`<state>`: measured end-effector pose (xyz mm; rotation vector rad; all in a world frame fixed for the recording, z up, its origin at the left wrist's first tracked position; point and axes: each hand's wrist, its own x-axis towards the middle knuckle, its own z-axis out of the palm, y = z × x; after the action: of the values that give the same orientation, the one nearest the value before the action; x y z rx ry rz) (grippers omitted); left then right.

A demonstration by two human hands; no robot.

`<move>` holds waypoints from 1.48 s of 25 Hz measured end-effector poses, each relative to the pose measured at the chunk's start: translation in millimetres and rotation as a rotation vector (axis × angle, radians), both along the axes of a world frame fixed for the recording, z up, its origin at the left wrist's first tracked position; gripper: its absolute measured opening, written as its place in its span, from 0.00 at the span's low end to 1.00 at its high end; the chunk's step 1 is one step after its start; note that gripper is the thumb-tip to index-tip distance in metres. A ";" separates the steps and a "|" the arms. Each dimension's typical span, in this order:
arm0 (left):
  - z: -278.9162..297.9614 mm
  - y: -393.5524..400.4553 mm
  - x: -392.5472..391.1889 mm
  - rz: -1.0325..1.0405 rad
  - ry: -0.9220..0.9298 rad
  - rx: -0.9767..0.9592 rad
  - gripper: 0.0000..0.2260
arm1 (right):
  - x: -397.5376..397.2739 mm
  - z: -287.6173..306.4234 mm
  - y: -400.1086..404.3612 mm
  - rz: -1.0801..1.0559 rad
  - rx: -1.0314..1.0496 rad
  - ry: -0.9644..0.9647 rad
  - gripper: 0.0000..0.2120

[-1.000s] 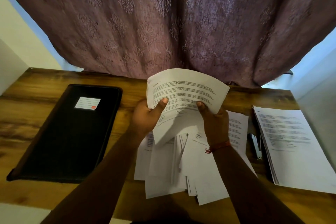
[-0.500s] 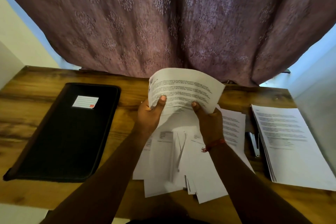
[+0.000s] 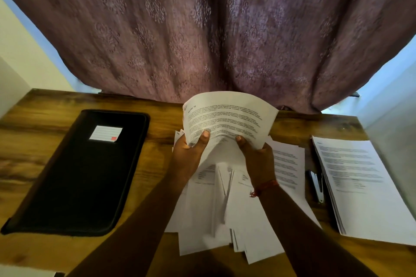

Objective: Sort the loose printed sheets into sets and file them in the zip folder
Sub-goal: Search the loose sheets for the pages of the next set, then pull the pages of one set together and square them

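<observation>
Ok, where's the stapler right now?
In the head view the stapler lies on the wooden table, on the right, between the loose sheets and the neat stack of sheets.

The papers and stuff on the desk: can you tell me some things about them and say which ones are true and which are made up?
1. Both hands hold the raised printed sheet. True: the left hand and the right hand each grip its near edge.
2. The black zip folder lies open. False: it lies closed on the wooden desk.
3. A neat stack of sheets sits at the right. True.
4. The stapler rests on the folder. False: it lies between the loose pile and the neat stack.
5. The raised sheet is blank. False: it bears printed text.
</observation>
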<state>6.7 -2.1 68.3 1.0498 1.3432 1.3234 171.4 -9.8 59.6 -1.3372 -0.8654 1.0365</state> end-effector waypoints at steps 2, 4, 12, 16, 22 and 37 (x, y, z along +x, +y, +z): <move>-1.6 2.6 -1.0 0.000 0.001 0.006 0.12 | 1.6 0.4 3.6 0.014 0.015 -0.024 0.07; -3.1 2.2 -3.5 -0.003 0.013 -0.018 0.11 | 1.8 -2.2 2.6 0.019 0.009 -0.015 0.07; 13.7 11.6 -21.0 -0.118 -0.013 -0.107 0.04 | 16.1 18.7 9.0 0.063 -0.024 -0.151 0.04; 24.9 25.4 -32.9 -0.261 -0.251 -0.204 0.10 | 38.8 42.9 16.1 0.322 -0.081 -0.159 0.13; 13.0 18.0 -25.1 -0.315 -0.293 -0.281 0.15 | 43.4 34.6 1.7 0.509 -0.063 -0.024 0.16; 5.2 -12.9 32.2 -0.321 0.230 -0.254 0.14 | 142.9 -21.4 -36.7 -0.100 -0.303 -0.699 0.15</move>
<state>38.9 -15.0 73.5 1.2055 1.3982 0.7920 314.3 -46.6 38.3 -2.0361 -1.1611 0.6287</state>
